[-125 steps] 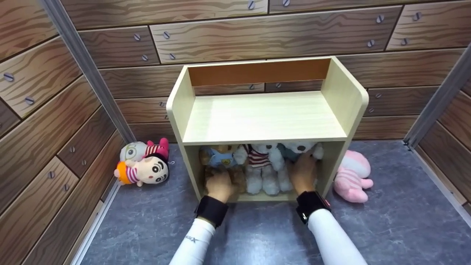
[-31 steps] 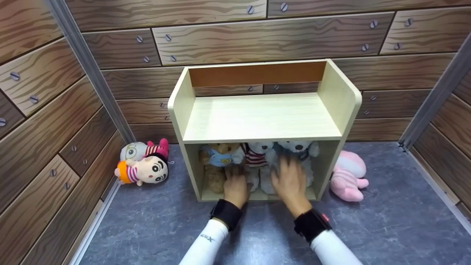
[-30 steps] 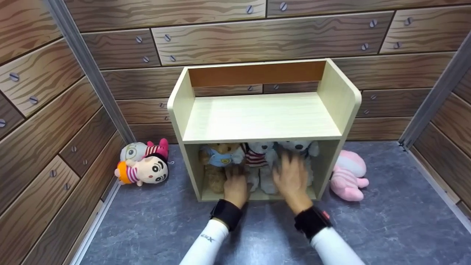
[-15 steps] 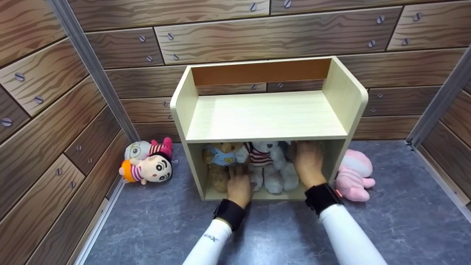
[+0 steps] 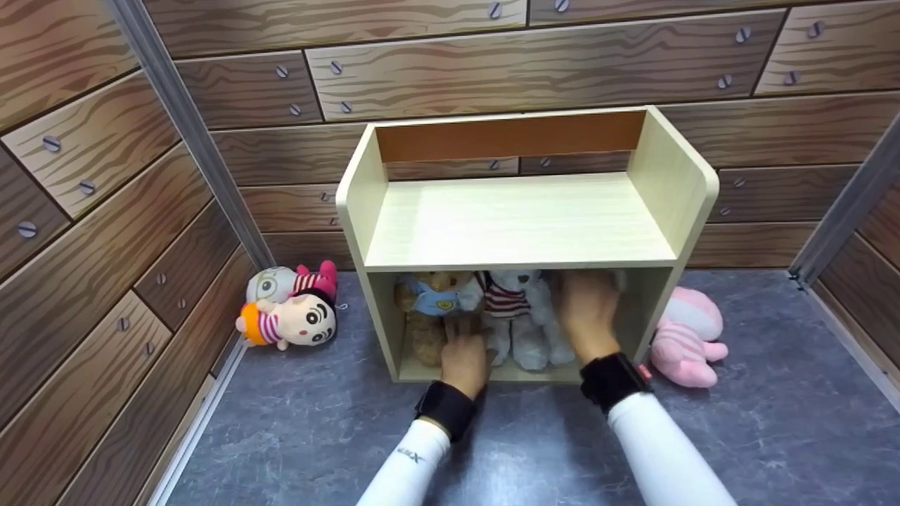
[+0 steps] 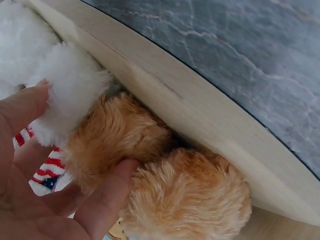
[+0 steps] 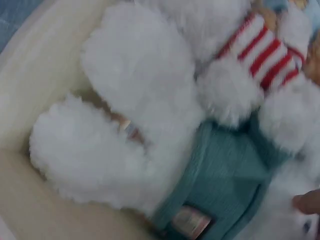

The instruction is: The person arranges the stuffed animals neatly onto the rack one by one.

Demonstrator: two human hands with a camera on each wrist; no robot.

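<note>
My left hand (image 5: 465, 355) reaches into the lower shelf of a pale wooden shelf unit (image 5: 520, 218). Its fingers are spread in the left wrist view, one against the legs of a brown teddy bear (image 6: 185, 195) and the thumb at a white plush leg (image 6: 70, 90). Beside the bear sits a white plush toy in a red-striped top (image 5: 506, 302). At the shelf's right end my right hand (image 5: 589, 313), blurred, covers a white plush toy in a teal top (image 7: 220, 175). One right fingertip (image 7: 307, 202) touches that toy's face; the other fingers are hidden.
Two dolls (image 5: 292, 309) lie together on the grey floor left of the unit. A pink plush toy (image 5: 689, 341) lies close against its right side. Wood-patterned walls (image 5: 548, 63) enclose the floor at the back and sides.
My right hand has moved right and up, from in front of the right-hand toys' bodies to the toy at the right end. The left hand stays nearly in place among the toys' legs.
</note>
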